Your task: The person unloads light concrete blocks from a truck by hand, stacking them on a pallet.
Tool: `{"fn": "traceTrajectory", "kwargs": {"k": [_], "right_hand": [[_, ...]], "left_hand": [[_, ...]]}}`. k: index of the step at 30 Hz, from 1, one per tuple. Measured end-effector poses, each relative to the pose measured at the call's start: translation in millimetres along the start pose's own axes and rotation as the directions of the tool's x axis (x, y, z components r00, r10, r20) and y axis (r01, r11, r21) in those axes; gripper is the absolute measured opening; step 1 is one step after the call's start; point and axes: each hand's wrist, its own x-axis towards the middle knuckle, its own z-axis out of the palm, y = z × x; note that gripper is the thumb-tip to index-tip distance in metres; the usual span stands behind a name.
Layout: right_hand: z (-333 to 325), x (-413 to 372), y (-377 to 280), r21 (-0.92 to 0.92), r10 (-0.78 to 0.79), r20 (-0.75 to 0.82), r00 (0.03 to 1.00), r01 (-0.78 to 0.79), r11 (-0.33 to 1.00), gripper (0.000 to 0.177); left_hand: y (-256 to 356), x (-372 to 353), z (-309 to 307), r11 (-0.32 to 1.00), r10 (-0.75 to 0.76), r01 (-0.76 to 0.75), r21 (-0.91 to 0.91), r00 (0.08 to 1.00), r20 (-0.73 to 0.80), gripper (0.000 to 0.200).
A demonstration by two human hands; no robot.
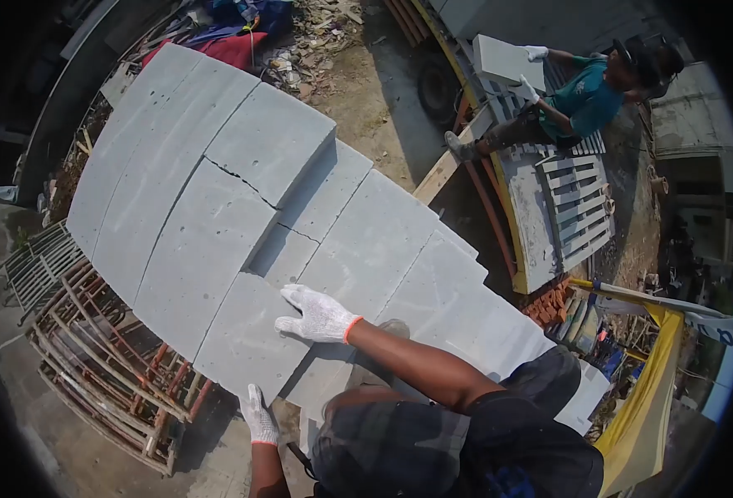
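We rest our right hand, in a white knit glove with an orange cuff, on the right edge of a flat grey block; its thumb and fingers are apart. Our left hand, in the same kind of glove, is at the block's bottom corner, and we cannot tell how tightly its fingers grip. The block lies at the near end of the raised row, next to another big grey block. Near the truck, another person holds a pale grey block in gloved hands.
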Motion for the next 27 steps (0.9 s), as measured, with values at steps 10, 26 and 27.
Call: {"fn": "traceTrajectory", "kwargs": {"k": [10,26,27], "right_hand": [[-266.2,-77.0,180.3,0.664,0.758,-0.429,0.491,0.74,-0.103,0.115],[-278.7,-252.7,183.6,0.636,0.454,-0.75,0.481,0.713,0.295,0.074],[-272.0,-269.1,195.2,0.622,0.396,-0.777,0.489,0.693,0.365,0.076]], "left_hand": [[148.0,62.5,213.7,0.526,0.616,-0.803,0.278,0.586,0.527,0.076],[177.0,-24.3,592.7,0.999,0.011,0.021,-0.027,0.565,0.825,0.097],[170.0,-35.9,561.7,0.994,-0.069,0.111,-0.001,0.626,0.776,0.093]]}}
